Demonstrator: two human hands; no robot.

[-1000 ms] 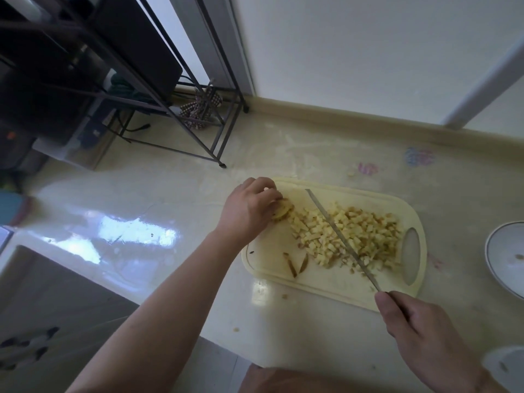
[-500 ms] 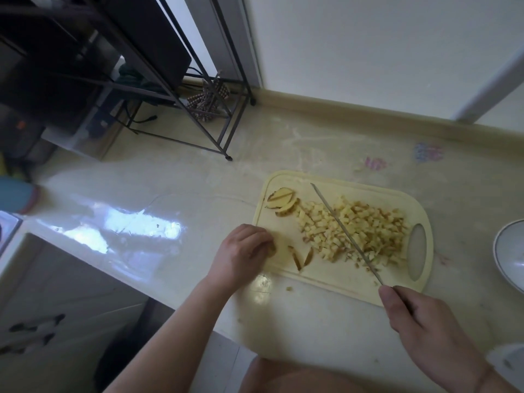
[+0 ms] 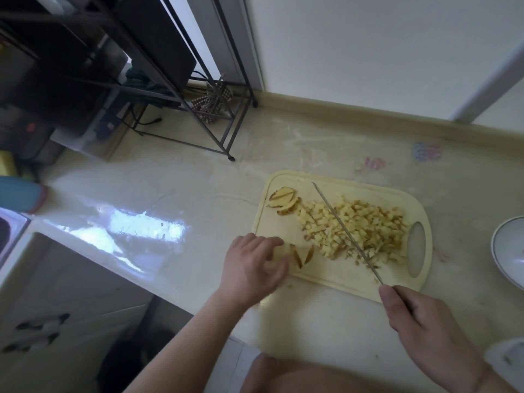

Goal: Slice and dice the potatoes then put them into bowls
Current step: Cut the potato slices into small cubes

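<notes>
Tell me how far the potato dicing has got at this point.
Mostly done: a big heap of small diced potato cubes lies on the pale yellow plastic cutting board. In hand: the left hand gathers a few slices at the near edge; the right hand holds the thin-bladed knife. Left: the skin-on slices at the far corner, and filling the white bowl.

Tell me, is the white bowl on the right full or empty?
Empty, as far as shown: the white bowl is cut off by the frame edge, and its visible inside is bare. The diced potato lies on the cutting board.
</notes>
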